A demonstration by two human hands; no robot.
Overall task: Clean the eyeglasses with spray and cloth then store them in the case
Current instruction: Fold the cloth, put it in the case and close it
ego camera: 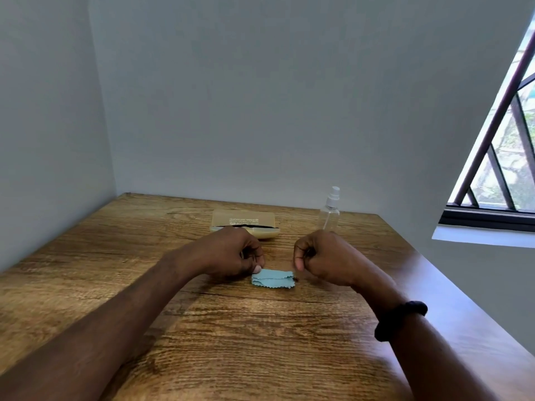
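**Late stage or the very start: cloth folded, glasses unseen**

Both hands, left (231,253) and right (318,256), are curled into fists, holding nothing visible, flanking the folded blue cloth (273,279) on the desk (260,342). The case (245,227) sits behind, slightly ajar beside the spray bottle (329,212). The eyeglasses are not visible; possibly already inside.

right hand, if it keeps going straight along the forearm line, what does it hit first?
Probably the spray bottle. The right hand, fist closed, points away from the person toward the wall, and the bottle stands upright just beyond its knuckles. Depth is unclear from one view, so it may pass slightly left.
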